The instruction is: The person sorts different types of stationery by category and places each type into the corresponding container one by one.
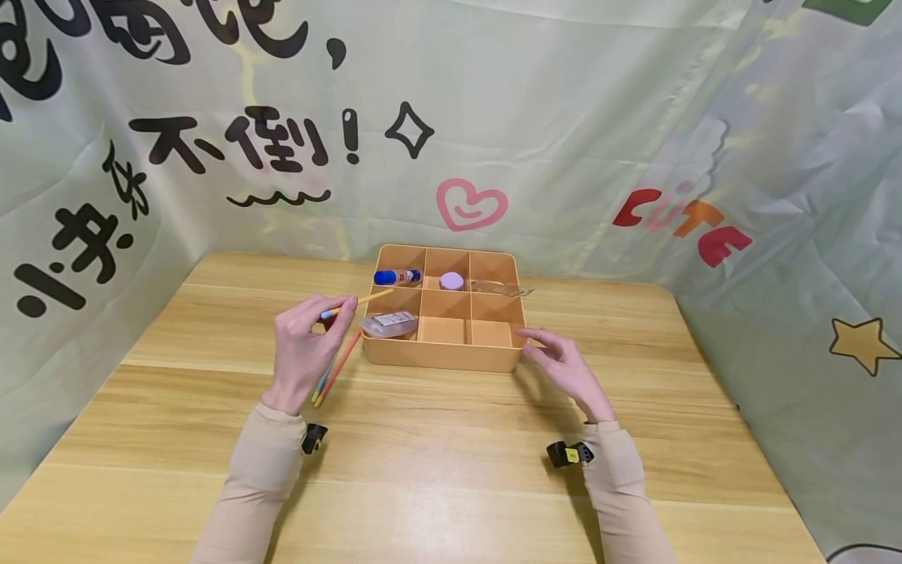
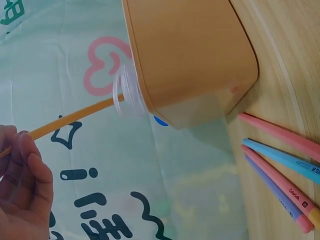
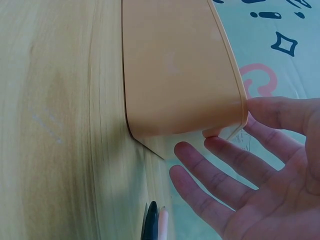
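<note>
My left hand (image 1: 306, 341) pinches a yellow-orange pencil-like pen (image 2: 75, 118) with a light blue end. Its far tip reaches over the left side of a tan divided organizer box (image 1: 440, 358). With fingers extended, my right hand (image 1: 564, 368) touches the box's front right corner, thumb against the rim (image 3: 245, 107). Inside the box, a blue-capped glue stick (image 1: 398, 276) lies back left and a purple round-topped item (image 1: 451, 281) sits back middle. A clear item (image 1: 500, 289) spans the back right compartment. A clear labelled bottle (image 1: 390, 323) leans in the front left one.
Several coloured pens, among them a red one (image 1: 340, 366) and a blue one (image 2: 282, 157), lie on the wooden table (image 1: 437, 470) left of the box. Behind the table hangs a printed cloth (image 1: 564, 141). Dark and pink narrow tips (image 3: 152, 222) show low in the right wrist view.
</note>
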`<state>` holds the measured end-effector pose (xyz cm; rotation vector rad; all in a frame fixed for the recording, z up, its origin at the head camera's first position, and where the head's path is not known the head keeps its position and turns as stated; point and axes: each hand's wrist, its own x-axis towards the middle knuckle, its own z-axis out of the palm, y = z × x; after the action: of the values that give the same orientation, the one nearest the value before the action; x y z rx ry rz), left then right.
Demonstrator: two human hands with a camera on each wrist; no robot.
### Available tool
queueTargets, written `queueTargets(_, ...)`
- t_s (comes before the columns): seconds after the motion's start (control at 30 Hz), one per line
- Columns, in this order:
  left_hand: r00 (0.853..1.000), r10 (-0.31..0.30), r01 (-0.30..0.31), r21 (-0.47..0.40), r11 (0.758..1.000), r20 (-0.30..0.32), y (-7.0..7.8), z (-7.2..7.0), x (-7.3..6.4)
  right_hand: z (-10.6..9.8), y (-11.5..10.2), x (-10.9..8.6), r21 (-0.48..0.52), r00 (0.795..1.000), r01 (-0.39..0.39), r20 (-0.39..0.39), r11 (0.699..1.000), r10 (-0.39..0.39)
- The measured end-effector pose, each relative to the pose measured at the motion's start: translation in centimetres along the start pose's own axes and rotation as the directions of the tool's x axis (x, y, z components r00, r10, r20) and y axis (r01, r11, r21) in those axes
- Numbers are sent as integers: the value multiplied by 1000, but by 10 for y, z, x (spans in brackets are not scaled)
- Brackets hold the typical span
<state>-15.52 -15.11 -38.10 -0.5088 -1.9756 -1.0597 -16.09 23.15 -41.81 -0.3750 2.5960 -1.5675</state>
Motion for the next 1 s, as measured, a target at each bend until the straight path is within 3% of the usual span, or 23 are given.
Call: queueTargets(1.0,1000,5,-5,15,1000,17,0,0,0,0,0,0,6,1000,-3,2,1000,3)
